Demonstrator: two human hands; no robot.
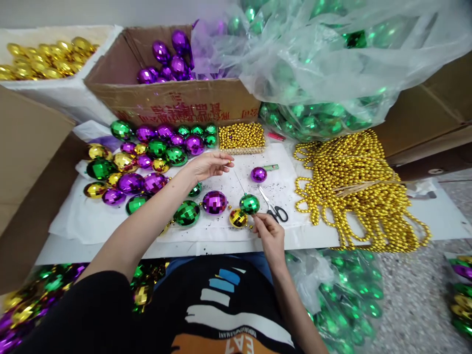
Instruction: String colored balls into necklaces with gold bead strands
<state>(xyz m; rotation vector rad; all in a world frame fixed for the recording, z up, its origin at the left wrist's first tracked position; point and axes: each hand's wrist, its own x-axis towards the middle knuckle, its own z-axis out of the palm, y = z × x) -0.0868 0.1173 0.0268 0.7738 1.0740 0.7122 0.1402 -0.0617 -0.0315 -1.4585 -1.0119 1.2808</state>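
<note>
So the whole thing hung on one line here: the thin string (239, 181) between the two hands. The left hand (210, 166) was out over the table (217, 246), farther from the body, with thumb and fingers pinched on the upper end of that string and a tiny gold bit showing at the tips. From there the string slanted down, back toward the body and a little to the person's right, to the green ball (250, 203).

That ball sat below the left grip and well apart from it, so the right hand (272, 236) was clearly the nearer one. The right grip was narrow, right at the ball's lower edge, on the body side. Couldn't tell whether it was clamped on the string or just steadying the ball, it's too small to make out. As for long axis, the ball looked roundish, so I'd go by the string's slant instead.

The gold ball (238, 218) was just beside it on the left, with the bigger purple ball (215, 202) farther along. On the other side, the scissors (275, 206) lay near the right grip, and a loose purple ball (258, 174) was a bit farther out.
</note>
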